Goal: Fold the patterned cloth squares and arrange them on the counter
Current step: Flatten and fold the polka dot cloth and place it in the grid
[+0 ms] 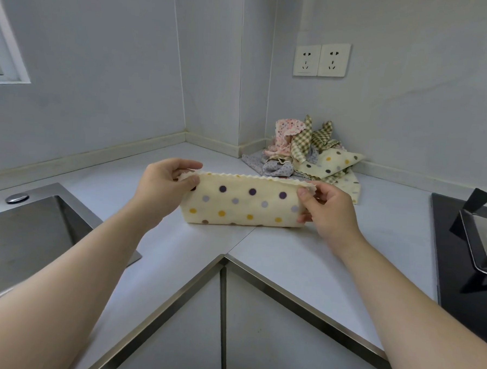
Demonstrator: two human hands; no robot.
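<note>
Hands pinch top corners of folded polka-dot cloth (pixel 242 202), frame centre: left hand (pixel 163 190), right hand (pixel 327 210). Cloth pile (pixel 303 150) upper right, on counter (pixel 199 247).

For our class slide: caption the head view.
Left hand and right hand pinch a folded polka-dot cloth on the counter; cloth pile behind.
</note>
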